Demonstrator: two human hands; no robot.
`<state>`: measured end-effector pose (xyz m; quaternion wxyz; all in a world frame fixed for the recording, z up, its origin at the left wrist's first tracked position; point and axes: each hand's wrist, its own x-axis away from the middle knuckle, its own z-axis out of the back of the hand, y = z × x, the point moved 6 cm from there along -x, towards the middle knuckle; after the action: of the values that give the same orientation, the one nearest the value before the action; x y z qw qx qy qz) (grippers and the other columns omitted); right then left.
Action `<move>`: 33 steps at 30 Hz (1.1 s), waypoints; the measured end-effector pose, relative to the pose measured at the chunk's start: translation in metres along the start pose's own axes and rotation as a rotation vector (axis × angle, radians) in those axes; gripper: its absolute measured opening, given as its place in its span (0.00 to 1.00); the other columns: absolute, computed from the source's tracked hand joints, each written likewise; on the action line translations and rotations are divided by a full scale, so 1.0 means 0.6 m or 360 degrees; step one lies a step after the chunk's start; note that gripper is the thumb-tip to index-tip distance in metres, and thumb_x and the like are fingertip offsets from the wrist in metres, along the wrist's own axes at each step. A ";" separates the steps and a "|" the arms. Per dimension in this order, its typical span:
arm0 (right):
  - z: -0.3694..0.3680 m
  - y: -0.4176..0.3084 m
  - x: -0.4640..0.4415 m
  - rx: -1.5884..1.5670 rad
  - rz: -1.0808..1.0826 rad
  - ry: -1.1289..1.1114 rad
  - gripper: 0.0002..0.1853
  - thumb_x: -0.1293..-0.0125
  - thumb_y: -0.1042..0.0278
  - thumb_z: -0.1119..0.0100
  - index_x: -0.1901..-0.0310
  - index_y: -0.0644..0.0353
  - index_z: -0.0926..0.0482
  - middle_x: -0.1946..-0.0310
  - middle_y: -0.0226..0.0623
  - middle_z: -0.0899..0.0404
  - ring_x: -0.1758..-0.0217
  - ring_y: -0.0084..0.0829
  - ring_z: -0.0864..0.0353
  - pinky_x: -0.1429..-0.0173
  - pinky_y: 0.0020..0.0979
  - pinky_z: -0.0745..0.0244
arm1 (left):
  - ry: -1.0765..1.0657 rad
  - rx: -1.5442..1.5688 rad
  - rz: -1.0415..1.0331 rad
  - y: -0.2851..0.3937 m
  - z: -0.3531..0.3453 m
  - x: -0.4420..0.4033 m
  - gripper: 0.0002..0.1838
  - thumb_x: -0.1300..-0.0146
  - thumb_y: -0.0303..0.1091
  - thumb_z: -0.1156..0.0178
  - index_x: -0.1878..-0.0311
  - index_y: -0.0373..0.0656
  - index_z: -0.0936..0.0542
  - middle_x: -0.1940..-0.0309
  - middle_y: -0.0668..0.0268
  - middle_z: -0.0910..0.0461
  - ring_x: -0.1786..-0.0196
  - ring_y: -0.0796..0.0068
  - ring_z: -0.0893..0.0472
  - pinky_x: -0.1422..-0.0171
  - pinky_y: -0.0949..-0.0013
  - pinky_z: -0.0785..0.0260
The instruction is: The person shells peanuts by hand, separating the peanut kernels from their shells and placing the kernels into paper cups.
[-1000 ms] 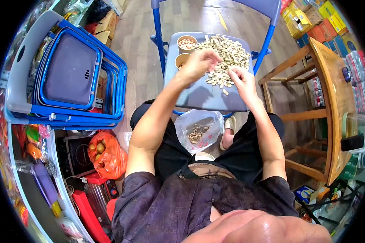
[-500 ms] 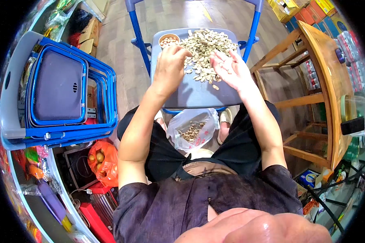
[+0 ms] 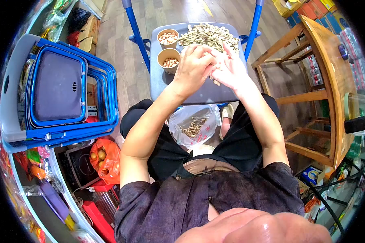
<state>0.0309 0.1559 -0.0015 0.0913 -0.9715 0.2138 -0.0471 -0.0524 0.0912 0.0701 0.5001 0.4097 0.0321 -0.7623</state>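
My left hand reaches over to the right palm, its fingertips pinched together; what they hold is hidden. My right hand is palm up and cupped, with small pale pieces that look like peanuts at its fingers. Both hands are above the grey seat of a blue-framed chair. Behind them lies a heap of peanuts in their shells, partly covered by the fingers. Left of the heap stand two paper cups, a far cup and a near cup, each holding reddish-brown kernels.
Below the seat, between my legs, an open plastic bag holds more peanuts or shells. Folded blue chairs lean at left, above an orange bag of round produce. A wooden stool or table stands at right.
My left hand has moved right, from beside the far cup to the right palm, uncovering the near cup. The view has shifted slightly.
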 end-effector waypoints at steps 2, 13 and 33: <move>-0.005 -0.005 0.006 0.0252 0.0072 0.0208 0.30 0.26 0.44 0.59 0.39 0.66 0.31 0.59 0.39 0.20 0.64 0.27 0.22 0.49 0.30 0.25 | 0.0049 0.0127 0.0083 -0.009 0.001 -0.003 0.08 0.47 0.29 0.34 0.62 0.46 0.19 0.57 0.64 0.21 0.49 0.60 0.25 0.44 0.58 0.34; -0.037 -0.039 0.043 0.2070 0.0488 0.0434 0.17 0.26 0.51 0.50 0.69 0.54 0.26 0.83 0.17 0.39 0.81 0.12 0.44 0.76 0.19 0.52 | 0.0043 0.0682 0.0644 -0.049 -0.008 0.007 0.06 0.40 0.28 0.35 0.61 0.37 0.18 0.65 0.65 0.18 0.61 0.75 0.21 0.54 0.71 0.29; -0.034 -0.019 0.044 0.1507 0.0257 0.0166 0.15 0.24 0.54 0.54 0.57 0.58 0.24 0.79 0.21 0.36 0.79 0.13 0.45 0.78 0.18 0.52 | 0.0002 0.1825 0.1070 -0.065 -0.043 0.016 0.09 0.35 0.31 0.36 0.53 0.40 0.19 0.60 0.69 0.17 0.57 0.82 0.20 0.50 0.76 0.30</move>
<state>0.0567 0.1517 0.0221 0.5160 -0.7998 0.2480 -0.1807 -0.0694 0.1153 0.0327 0.4135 0.5991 -0.5077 -0.4609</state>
